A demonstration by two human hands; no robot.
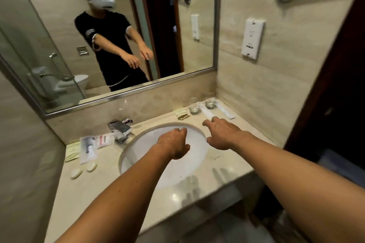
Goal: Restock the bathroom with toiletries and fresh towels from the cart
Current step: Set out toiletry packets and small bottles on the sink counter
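Toiletries: sachets and soaps (84, 169) at 9 o'clock of the basin (138, 156), sticks by glasses (201, 104) at 1 o'clock on the surface (83, 193); both my hands empty, left hand (174, 144) loosely curled, right hand (222, 134) spread toward wrapped sticks (207, 113); judging arranging step, next straighten them.

Both bare hands, left hand (174, 143) and right hand (222, 134), hover empty, fingers spread, over the white oval basin (138, 156); beige marble counter (88, 193) holds toiletries.

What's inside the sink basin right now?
The sink basin looks bare and white where visible, nothing lying in it. The left hand hovers above it, empty, and with its forearm covers the middle, so the drain can't be seen. The right hand is over the counter.
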